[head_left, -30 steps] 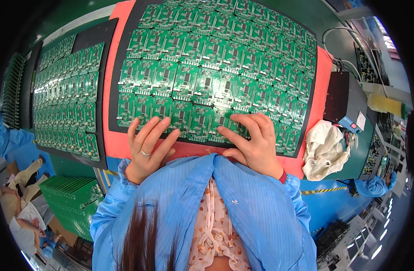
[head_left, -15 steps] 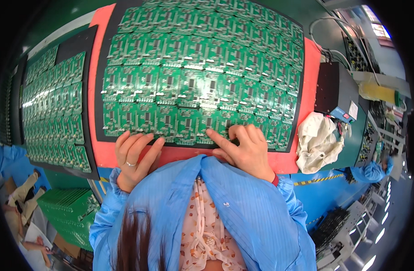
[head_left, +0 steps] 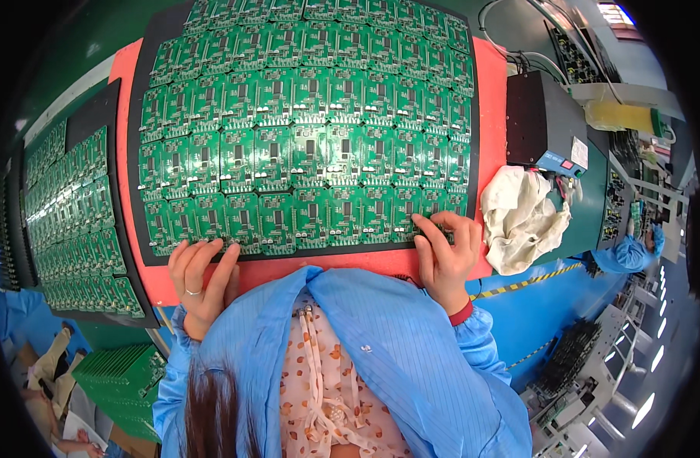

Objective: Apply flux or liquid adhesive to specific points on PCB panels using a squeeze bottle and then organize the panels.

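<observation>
Rows of green circuit boards point(head_left: 309, 149) lie side by side on a black mat point(head_left: 350, 252), which rests on a red surface. My left hand point(head_left: 203, 278), wearing a ring, lies with fingers extended at the mat's near left edge, fingertips by the nearest row. It holds nothing. At the near right, my right hand point(head_left: 449, 259) has its fingers apart, with the index fingertip touching a circuit board point(head_left: 407, 215) in the nearest row. Nothing shows in its grasp.
To the left is another black mat with green boards point(head_left: 75, 221). On the right stand a black box-shaped device point(head_left: 544, 122) and a crumpled cream cloth point(head_left: 522, 221). Below left is a stack of green boards point(head_left: 121, 382). Other people sit in the lower left and far right.
My right hand has moved right along the nearest row, away from the middle boards. My left hand stays at the near left edge. The whole view has shifted slightly.
</observation>
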The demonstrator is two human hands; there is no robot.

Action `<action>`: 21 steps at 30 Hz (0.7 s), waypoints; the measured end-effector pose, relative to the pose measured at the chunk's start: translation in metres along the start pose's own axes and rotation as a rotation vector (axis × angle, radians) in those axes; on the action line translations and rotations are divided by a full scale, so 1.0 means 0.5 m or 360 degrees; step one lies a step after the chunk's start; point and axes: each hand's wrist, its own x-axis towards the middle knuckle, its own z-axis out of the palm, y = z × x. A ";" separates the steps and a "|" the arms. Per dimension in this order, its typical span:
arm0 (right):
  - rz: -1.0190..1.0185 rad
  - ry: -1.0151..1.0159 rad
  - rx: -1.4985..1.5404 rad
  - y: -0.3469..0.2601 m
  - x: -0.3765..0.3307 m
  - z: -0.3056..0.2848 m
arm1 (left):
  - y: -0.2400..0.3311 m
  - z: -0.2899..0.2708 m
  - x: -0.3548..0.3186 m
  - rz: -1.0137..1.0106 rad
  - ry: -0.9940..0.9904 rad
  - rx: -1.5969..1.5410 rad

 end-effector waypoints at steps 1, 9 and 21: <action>-0.0010 -0.0001 0.0006 0.002 -0.001 0.001 | 0.000 0.000 0.000 -0.0007 -0.0001 -0.0005; -0.0031 0.0032 -0.0045 0.013 -0.010 0.001 | 0.001 -0.005 0.003 -0.0041 -0.0007 -0.0010; -0.0385 -0.0110 0.0138 -0.032 0.032 0.030 | 0.005 -0.006 0.008 -0.0068 -0.0009 -0.0039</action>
